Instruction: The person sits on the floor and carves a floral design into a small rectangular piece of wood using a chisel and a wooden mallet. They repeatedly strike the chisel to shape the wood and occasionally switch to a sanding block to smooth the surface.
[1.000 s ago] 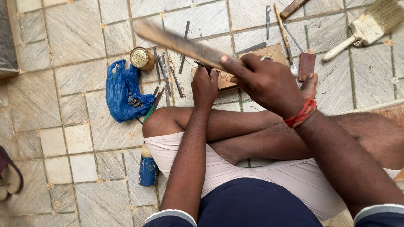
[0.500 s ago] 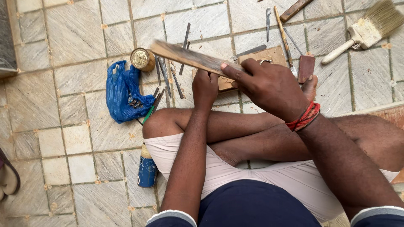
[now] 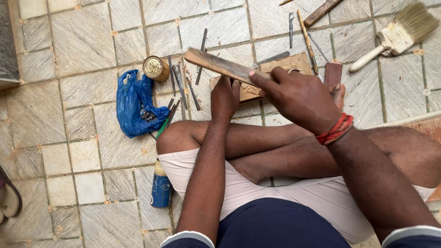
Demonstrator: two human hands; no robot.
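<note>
While the person sits cross-legged on the tiled floor (image 3: 82,41), the right hand (image 3: 298,98) is closed around a flat wooden stick (image 3: 220,65), which is raised and tilted, its free end pointing far left above the floor. The left hand (image 3: 225,97) is clenched around a thin tool; its tip is hidden behind the stick and cannot be identified. Both hands sit directly over a carved wooden block (image 3: 280,73) lying on the floor just beyond the shins. A red thread band (image 3: 335,130) circles the right wrist. Left of the block lie several metal chisels (image 3: 179,85), a round brass tin (image 3: 154,67) and a crumpled blue plastic bag (image 3: 133,103). A blue can (image 3: 161,188) stands near the left knee. A paintbrush (image 3: 395,36) lies far right.
</note>
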